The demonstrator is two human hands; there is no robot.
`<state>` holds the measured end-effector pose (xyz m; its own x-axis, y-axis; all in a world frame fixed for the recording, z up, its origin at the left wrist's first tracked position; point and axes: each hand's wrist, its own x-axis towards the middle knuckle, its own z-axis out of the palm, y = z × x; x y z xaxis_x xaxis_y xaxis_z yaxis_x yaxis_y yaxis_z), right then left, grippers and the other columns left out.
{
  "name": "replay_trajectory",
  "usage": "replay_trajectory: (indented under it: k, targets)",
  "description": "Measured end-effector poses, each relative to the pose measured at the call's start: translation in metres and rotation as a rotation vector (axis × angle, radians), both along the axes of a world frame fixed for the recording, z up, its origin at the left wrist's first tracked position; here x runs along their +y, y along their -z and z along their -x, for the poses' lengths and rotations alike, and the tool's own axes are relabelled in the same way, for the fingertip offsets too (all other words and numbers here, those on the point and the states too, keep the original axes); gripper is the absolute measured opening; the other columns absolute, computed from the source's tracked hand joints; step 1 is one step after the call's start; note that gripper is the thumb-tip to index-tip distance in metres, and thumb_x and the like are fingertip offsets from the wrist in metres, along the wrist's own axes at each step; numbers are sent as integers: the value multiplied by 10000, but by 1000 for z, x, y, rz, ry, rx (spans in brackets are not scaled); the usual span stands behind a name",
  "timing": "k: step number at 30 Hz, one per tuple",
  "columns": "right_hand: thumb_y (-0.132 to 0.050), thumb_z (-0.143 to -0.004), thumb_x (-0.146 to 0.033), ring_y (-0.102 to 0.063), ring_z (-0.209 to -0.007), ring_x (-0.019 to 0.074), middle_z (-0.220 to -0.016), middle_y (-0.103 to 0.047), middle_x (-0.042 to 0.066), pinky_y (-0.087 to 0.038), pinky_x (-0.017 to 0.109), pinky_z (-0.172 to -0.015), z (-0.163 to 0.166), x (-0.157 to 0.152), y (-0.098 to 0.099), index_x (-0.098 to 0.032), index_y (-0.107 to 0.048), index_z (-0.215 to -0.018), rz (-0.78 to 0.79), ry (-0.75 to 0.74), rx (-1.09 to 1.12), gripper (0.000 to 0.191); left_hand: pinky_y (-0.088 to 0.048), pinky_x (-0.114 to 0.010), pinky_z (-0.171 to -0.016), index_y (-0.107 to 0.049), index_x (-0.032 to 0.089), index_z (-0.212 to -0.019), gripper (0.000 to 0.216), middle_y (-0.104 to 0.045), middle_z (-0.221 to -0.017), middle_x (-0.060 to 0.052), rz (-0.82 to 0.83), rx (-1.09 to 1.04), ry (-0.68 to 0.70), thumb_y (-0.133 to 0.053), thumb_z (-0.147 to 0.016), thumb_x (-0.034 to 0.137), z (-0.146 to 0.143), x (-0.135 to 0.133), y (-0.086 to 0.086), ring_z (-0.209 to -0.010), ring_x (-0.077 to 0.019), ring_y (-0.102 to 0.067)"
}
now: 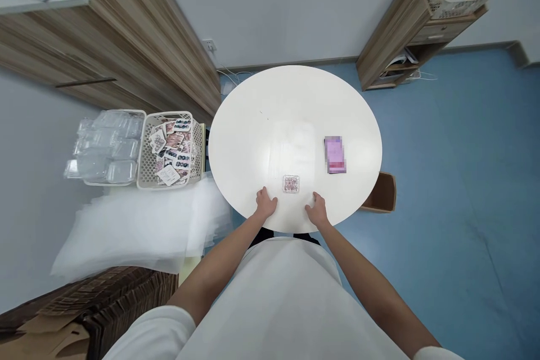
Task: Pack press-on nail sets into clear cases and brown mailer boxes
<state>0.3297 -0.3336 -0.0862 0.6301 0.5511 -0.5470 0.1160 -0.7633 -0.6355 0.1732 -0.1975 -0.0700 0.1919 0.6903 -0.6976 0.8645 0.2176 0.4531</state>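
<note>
A small clear plastic case (291,184) with pinkish pieces inside lies flat on the white round table (291,101), near its front edge. My left hand (265,204) rests on the tabletop just left of and nearer to me than the case, thumb and forefinger apart, holding nothing. On the other side, my right hand (316,210) is also at the table's front, its thumb and forefinger spread and nothing in it. Neither hand touches the case. Further right lies a purple rectangular item (335,154), blurred into blocks, so its kind cannot be made out.
Left of the table stand a white basket (147,171) of carded small items and a bin of clear plastic boxes (113,143). Translucent sheets (139,225) lie below them, above folded cardboard (126,298). A brown box (385,194) sits on the floor at right.
</note>
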Motion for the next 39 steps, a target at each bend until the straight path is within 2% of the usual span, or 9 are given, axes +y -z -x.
replay_trajectory:
  k: [7, 11, 15, 18, 22, 28, 31, 34, 39]
  targets:
    - [-549, -643, -280, -580, -829, 218, -989, -564, 102, -477, 348, -727, 2, 14, 4, -161, -276, -1290, 79, 107, 85, 713, -427, -277, -760, -233, 138, -1268, 641, -534, -1067, -123, 105, -64, -230, -563, -742, 300, -11, -7, 6, -954, -190, -545]
    - [-514, -650, -262, -582, -763, 191, -784, -596, 22, -460, 317, -689, -6, 15, 5, -201, -420, -1138, 49, 59, 61, 501, -425, -260, -678, -505, 176, -946, 261, -582, -907, -69, 143, -102, -268, -586, -711, 257, -14, -2, 10, -831, -175, -567]
    - [-475, -655, -249, -563, -700, 167, -719, -573, 0, -453, 302, -658, -8, 12, 2, -215, -499, -923, 24, 33, 59, 272, -429, -250, -611, -519, 178, -755, 49, -583, -797, -46, 171, -156, -293, -537, -733, 219, -15, 0, 10, -741, -161, -574]
    - [-458, -674, -265, -554, -657, 148, -752, -541, -7, -454, 283, -596, -8, 10, -3, -222, -462, -997, -44, 96, 79, 326, -448, -241, -582, -504, 168, -856, 111, -577, -814, -49, 188, -198, -343, -511, -747, 185, -14, 0, 7, -685, -139, -592]
    - [-400, -731, -288, -557, -675, 121, -967, -490, 35, -479, 289, -611, -10, 9, -9, -225, -445, -1064, -186, 126, 136, 342, -480, -230, -574, -357, 156, -1159, 467, -560, -869, -65, 269, -302, -532, -538, -730, 115, -14, 1, -1, -624, -113, -613]
    - [-364, -770, -280, -470, -1066, 235, -1262, -363, 113, -409, 419, -845, -20, -1, -12, -216, -534, -1073, -255, -315, -155, 354, -486, -189, -549, -266, 126, -1254, 644, -579, -752, -42, 492, -466, -929, -557, -697, -16, -20, 12, -10, -570, -88, -590]
    - [-516, -709, -410, -261, -1248, 336, -1395, -231, 144, -259, 523, -946, -15, -1, -14, -204, -421, -1237, -232, -656, -432, 575, -481, -164, -521, -359, 103, -1169, 514, -581, -703, -33, 547, -485, -982, -520, -705, -49, -23, 16, -9, -548, -77, -576]
    - [-568, -678, -495, -160, -1295, 349, -1423, -210, 160, -153, 543, -985, -2, 11, -12, -175, -351, -1290, -217, -899, -588, 724, -481, -149, -516, -495, 88, -959, 262, -576, -668, -41, 585, -475, -987, -511, -726, -31, -25, 17, -8, -531, -67, -563]
    - [-425, -829, -272, -275, -1265, 270, -1324, -411, 132, -125, 507, -1018, 9, 40, 3, -176, -524, -1081, -203, -949, -675, 287, -488, -158, -551, -520, 93, -773, 84, -574, -679, -62, 599, -441, -970, -538, -739, 19, -27, 21, -11, -537, -61, -553]
